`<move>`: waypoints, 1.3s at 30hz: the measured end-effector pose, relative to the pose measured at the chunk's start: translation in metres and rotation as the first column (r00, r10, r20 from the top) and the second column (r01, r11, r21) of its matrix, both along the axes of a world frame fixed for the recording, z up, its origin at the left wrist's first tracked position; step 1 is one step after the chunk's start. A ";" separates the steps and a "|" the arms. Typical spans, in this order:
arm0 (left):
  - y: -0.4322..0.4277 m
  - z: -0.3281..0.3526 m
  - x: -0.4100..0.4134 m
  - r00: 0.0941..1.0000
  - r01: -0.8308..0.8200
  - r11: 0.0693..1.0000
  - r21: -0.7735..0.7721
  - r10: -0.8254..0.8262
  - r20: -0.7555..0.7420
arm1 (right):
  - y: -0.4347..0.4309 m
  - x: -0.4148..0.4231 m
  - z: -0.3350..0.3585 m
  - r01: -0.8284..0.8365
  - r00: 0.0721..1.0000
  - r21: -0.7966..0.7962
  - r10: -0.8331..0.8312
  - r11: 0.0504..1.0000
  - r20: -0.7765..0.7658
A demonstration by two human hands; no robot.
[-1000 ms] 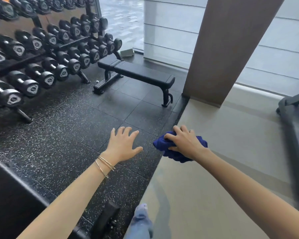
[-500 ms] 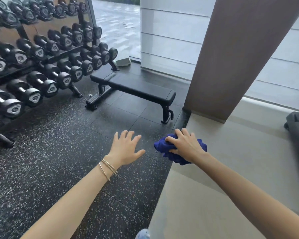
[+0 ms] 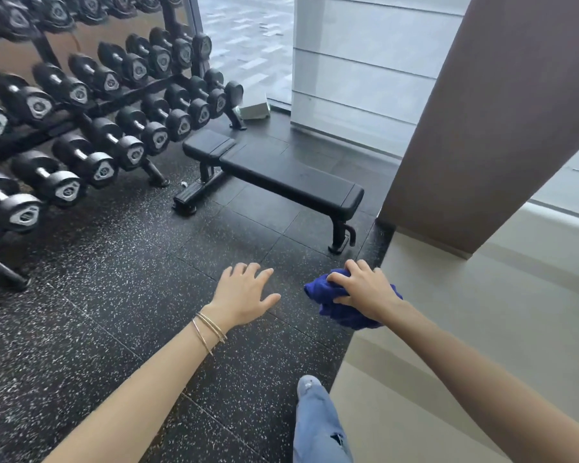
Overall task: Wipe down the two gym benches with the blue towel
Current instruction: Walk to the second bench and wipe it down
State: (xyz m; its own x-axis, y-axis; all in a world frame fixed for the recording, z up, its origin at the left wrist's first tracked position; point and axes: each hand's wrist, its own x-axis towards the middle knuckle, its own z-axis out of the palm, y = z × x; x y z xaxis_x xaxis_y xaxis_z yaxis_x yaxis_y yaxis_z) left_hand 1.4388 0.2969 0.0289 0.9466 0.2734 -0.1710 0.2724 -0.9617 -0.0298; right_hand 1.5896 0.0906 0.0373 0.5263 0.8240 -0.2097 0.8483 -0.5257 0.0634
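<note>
A black flat gym bench (image 3: 281, 177) stands on the speckled rubber floor ahead of me, slanting from the dumbbell rack toward the brown pillar. My right hand (image 3: 361, 290) grips a bunched blue towel (image 3: 345, 312) in the air, short of the bench's near end. My left hand (image 3: 244, 294) is held out beside it, fingers spread and holding nothing, with thin bangles on the wrist. No second bench shows in this view.
A long dumbbell rack (image 3: 91, 118) fills the left side. A brown pillar (image 3: 488, 121) rises at the right, with a pale smooth floor (image 3: 465, 329) beyond the rubber mat's edge. My leg in jeans and a shoe (image 3: 315, 419) shows below. A small box (image 3: 254, 110) lies by the window.
I have walked closer to the bench, which now looks larger and nearer. The dark bench edge at lower left has left the view. Both hands keep their pose, the right still holding the towel.
</note>
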 end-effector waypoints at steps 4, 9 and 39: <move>0.031 0.011 0.068 0.999 -0.032 0.999 0.004 0.032 0.014 | 0.042 0.074 0.009 -0.031 1.000 0.006 0.031 1.000 0.001; 0.062 0.011 0.145 0.996 -0.088 0.996 -0.016 0.088 0.016 | 0.089 0.155 0.023 -0.087 0.996 0.021 0.086 0.996 0.035; 0.431 0.004 0.389 0.977 -0.215 0.976 -0.026 0.215 -0.012 | 0.482 0.410 0.003 -0.229 0.971 0.032 0.231 0.973 -0.058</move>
